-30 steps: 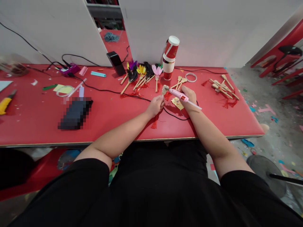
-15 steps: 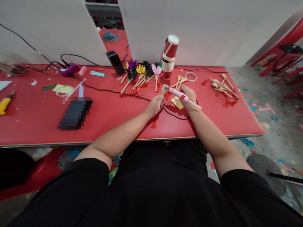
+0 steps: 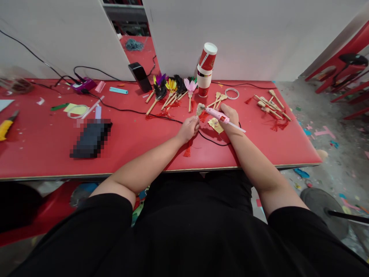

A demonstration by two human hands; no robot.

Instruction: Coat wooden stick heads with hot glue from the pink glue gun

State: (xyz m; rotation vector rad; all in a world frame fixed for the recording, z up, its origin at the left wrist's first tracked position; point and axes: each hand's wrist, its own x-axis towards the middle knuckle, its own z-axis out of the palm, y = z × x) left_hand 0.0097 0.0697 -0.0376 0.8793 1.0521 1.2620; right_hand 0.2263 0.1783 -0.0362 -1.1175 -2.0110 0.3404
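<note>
Hardly anything has changed over the last second; my left hand (image 3: 188,129) stays pinched shut on a small wooden stick (image 3: 197,120) just right of the frame's centre, its pale tuft (image 3: 200,109) pointing up and a red tassel (image 3: 188,151) trailing below my wrist onto the red table (image 3: 201,163). My right hand (image 3: 230,116) stays wrapped around the pink glue gun (image 3: 217,114), nozzle at the tuft and clear glue stick jutting out toward the lower right; only the view has drifted a touch. Both hands being this steady, I judge the work to be at the same stage as a second ago, with the nozzle kept on one spot.

A yellow paper (image 3: 215,125) lies under my right hand, and a black cord (image 3: 161,115) runs across from the left; feathered sticks (image 3: 173,90) lie above centre.

As for writing, the stacked red-and-white paper cups (image 3: 205,73) at upper centre carry print, but it is too small to read; the gun has a small red mark that I cannot make out either.
</note>
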